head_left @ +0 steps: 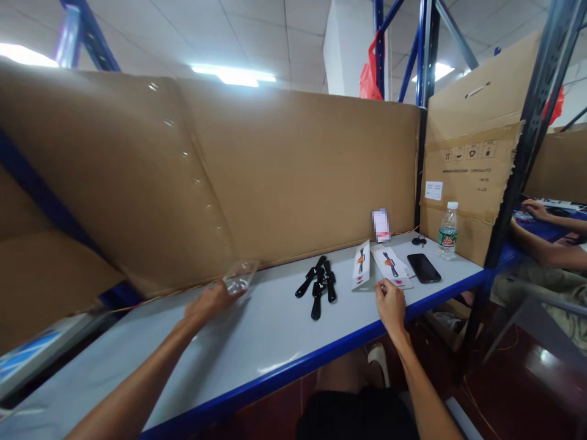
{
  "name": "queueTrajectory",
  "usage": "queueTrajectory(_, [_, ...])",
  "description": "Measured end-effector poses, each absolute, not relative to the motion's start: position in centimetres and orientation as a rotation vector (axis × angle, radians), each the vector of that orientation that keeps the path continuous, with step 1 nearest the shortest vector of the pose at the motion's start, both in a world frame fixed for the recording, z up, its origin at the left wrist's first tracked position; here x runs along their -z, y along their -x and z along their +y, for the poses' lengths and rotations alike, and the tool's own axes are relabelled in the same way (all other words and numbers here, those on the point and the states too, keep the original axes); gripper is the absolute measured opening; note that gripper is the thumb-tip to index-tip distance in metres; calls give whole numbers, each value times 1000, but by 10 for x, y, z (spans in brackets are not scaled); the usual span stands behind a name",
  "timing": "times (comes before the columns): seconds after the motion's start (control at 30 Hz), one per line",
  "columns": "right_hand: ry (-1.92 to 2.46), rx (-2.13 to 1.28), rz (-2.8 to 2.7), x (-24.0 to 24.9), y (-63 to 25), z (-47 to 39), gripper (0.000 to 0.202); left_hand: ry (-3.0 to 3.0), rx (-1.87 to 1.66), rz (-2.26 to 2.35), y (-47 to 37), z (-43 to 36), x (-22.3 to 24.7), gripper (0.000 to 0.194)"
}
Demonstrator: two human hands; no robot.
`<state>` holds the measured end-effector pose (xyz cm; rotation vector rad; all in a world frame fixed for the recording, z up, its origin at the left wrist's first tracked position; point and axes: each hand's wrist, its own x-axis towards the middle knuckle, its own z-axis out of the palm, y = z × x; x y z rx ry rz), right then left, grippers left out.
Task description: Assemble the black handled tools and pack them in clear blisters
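Observation:
My left hand [213,301] is over the left part of the table, slightly blurred, with its fingers closed on a clear plastic shell [241,275]. My right hand [391,302] is near the front edge on the right, its fingers pinched at the lower corner of a white printed card [361,266] that stands half folded. Beside it lie more printed cards [391,263] showing a black tool and something orange. Between my hands several small black tools with rounded handles [318,284] lie in a loose cluster; their exact kind is unclear.
The white table [270,330] has a blue front edge and cardboard walls [312,171]. A black phone [424,267], keys [419,241], a water bottle [448,232] and an upright lit screen [380,225] stand or lie right. Another person's arm [545,244] shows beyond the post.

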<state>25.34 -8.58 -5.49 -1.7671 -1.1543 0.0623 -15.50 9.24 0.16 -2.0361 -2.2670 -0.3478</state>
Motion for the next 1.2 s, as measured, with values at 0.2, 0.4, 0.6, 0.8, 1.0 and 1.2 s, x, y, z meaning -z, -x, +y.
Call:
queueTrajectory(0.2, [1745, -46, -1162, 57, -254, -85, 25, 2001, 147, -2194, 135, 79, 2, 73])
queueTrajectory(0.4, [1758, -43, -1167, 58, -254, -84, 26, 1988, 128, -2025, 136, 73, 2, 48])
queueTrajectory(0.6, [1776, -28, -1178, 57, -254, -85, 25, 1997, 96, -1969, 141, 70, 4, 47])
queueTrajectory(0.8, [1797, -24, -1170, 54, -252, -86, 24, 1950, 111, -1857, 141, 64, 5, 54])
queueTrajectory(1.0, [1820, -39, -1161, 55, -252, -85, 22, 1903, 190, -1765, 136, 52, -16, 54])
queueTrajectory(1.2, [1830, -38, -1151, 56, -252, -85, 21, 1925, 438, -1994, 134, 45, -46, 60])
